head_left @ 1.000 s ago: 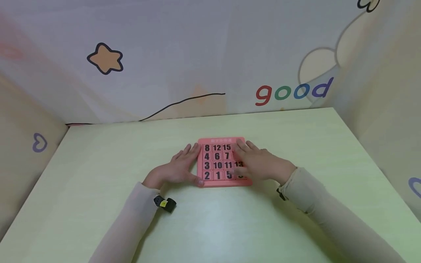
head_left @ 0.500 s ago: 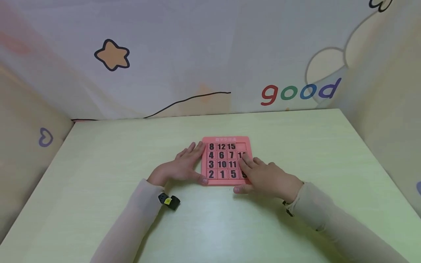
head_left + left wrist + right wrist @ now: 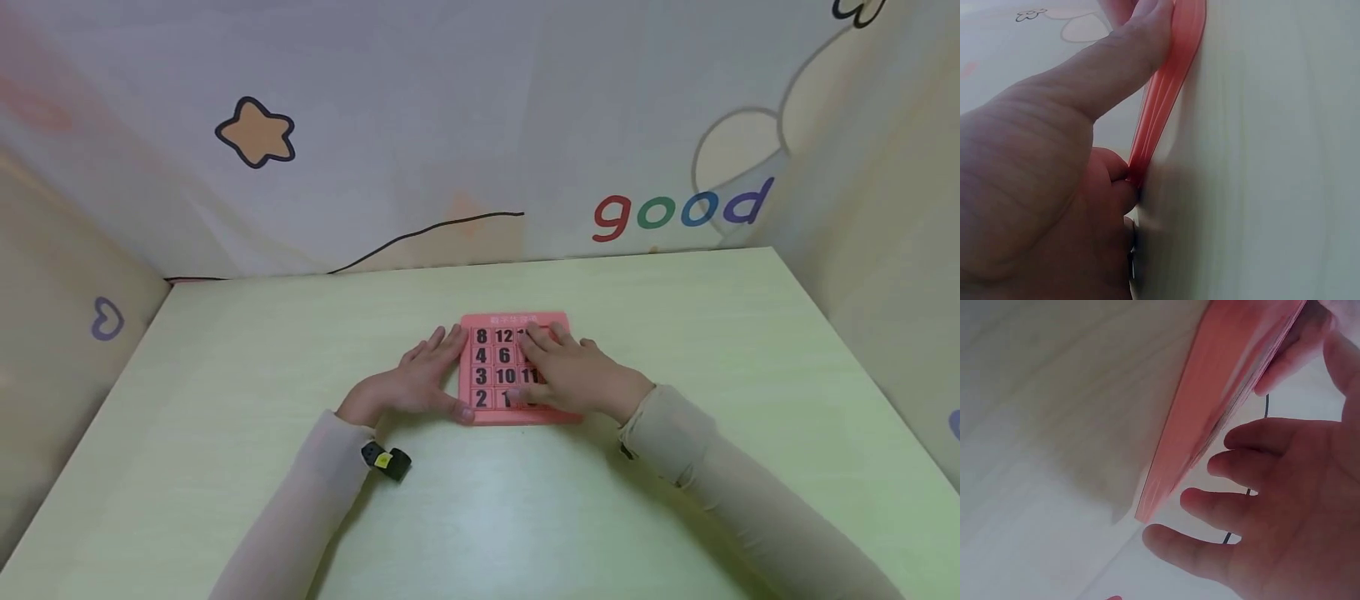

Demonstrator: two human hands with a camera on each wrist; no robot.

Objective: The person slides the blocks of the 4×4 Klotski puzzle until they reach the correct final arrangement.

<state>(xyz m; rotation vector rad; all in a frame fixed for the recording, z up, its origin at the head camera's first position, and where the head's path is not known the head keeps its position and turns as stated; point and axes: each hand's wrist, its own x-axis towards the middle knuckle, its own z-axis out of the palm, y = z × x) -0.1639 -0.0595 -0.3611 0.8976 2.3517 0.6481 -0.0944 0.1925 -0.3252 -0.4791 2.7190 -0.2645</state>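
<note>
A pink sliding number puzzle (image 3: 505, 367) lies flat on the table, with black numbers on its square tiles. My left hand (image 3: 412, 382) holds its left edge, the thumb at the near left corner and the fingers along the side. The left wrist view shows that thumb (image 3: 1116, 69) against the pink rim (image 3: 1169, 81). My right hand (image 3: 577, 371) is spread over the right part of the puzzle and hides the tiles there. In the right wrist view its fingers (image 3: 1210, 509) extend over the puzzle's side wall (image 3: 1210, 381); whether the fingertips press a tile cannot be told.
The pale green table (image 3: 262, 358) runs back to a printed cloth backdrop (image 3: 390, 108) bearing a star and the word "good". Cloth also stands at the left and right sides. A black strap with a small device (image 3: 386, 461) is on the left wrist.
My right hand slid toward me, baring the top right gap, then moved back up and left over the tiles. My left hand keeps its place on the puzzle. The head view shifted slightly.
</note>
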